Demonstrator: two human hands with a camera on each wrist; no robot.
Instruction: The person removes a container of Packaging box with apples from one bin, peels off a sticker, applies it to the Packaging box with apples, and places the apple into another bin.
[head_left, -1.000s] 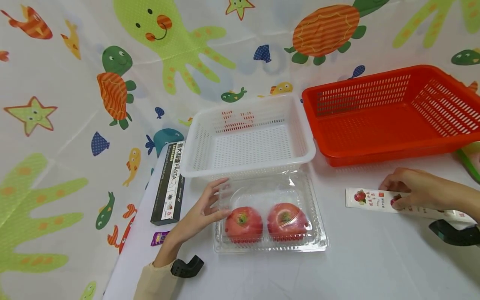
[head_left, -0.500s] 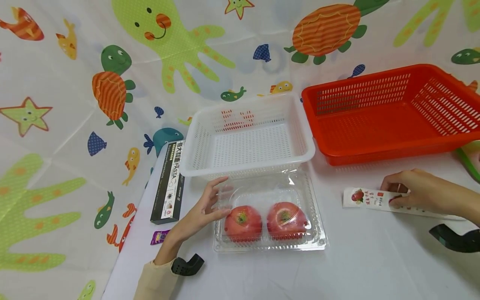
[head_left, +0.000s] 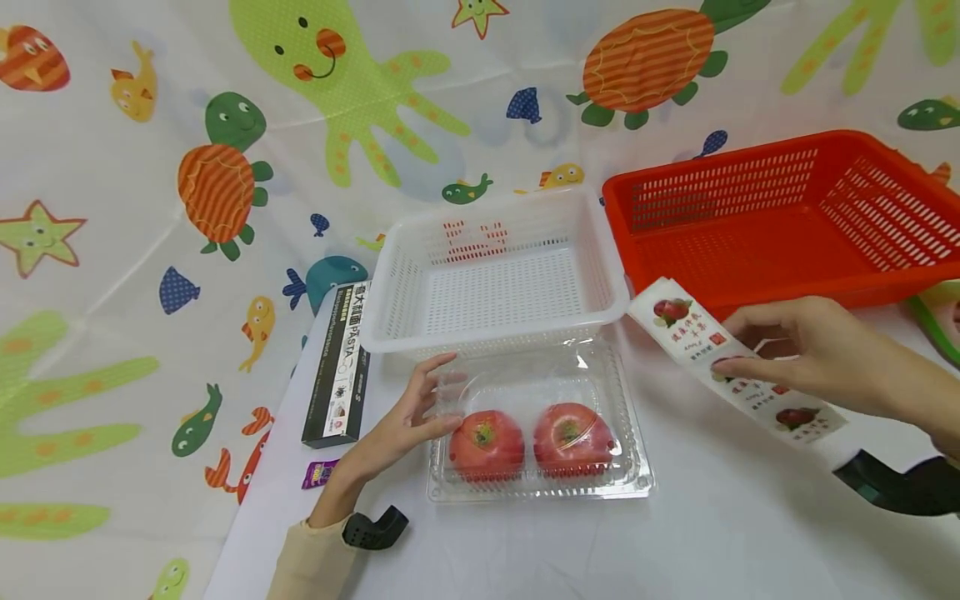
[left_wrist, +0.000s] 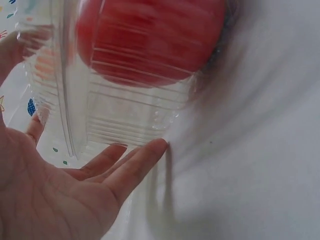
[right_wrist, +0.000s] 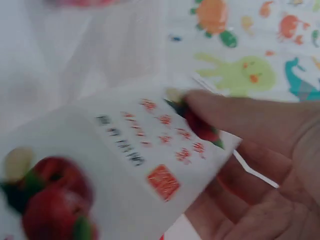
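A clear plastic clamshell box (head_left: 633,450) with a lid sits on the white table, holding two red apples, the left apple (head_left: 487,454) and the right apple (head_left: 573,437). My left hand (head_left: 405,425) rests along the box's left side with its fingers extended; in the left wrist view the fingertips (left_wrist: 150,150) lie right at the ribbed side wall. Pinched between the thumb and fingers of my right hand (head_left: 832,358) is a strip of fruit stickers (head_left: 678,329), tilted with its far end up near the baskets. Red fruit pictures and printed characters cover the strip.
Behind the box stands a white perforated basket (head_left: 495,333); a red perforated basket (head_left: 750,275) is at its right. A black pasta box (head_left: 337,367) and a small purple packet (head_left: 320,473) lie at left. A green-edged object (head_left: 933,325) shows partly at the right edge.
My right hand has lifted the sticker strip from the table and turned it, its free end swinging left and away from me. The left hand and the box have stayed put.
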